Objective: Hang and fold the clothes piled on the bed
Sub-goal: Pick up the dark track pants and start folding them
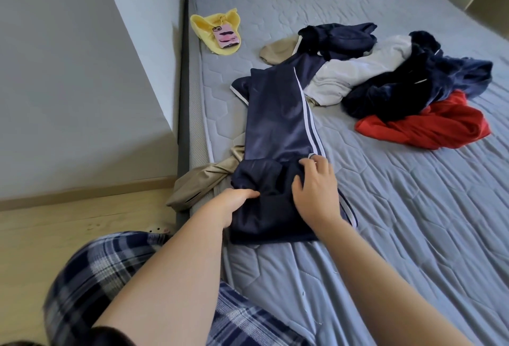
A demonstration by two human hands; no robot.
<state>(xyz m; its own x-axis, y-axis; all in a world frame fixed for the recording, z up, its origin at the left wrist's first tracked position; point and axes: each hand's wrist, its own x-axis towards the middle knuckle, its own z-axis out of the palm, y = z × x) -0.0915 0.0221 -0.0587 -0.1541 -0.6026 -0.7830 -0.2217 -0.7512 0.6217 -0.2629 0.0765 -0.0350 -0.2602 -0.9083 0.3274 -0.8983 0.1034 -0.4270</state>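
Grey quilted mattress (pixel 399 221), dark frame around it. Down the left side, lengthwise: navy track pants (pixel 275 125) with white side stripes, near end doubled back on itself. Underneath, a beige garment (pixel 198 183), spilling over the left edge of the bed. Far left corner: yellow cloth (pixel 212 26), pink-cased phone (pixel 225 38) on top. Out to the right, a loose heap touching the pants' far end: navy top (pixel 338 40), pale grey piece (pixel 358 73), dark blue bundle (pixel 418 78), and a red garment (pixel 429 128) on the near side, flat on the mattress.

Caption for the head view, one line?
On the mattress, left hand and right hand hold navy track pants; clothes pile beyond.
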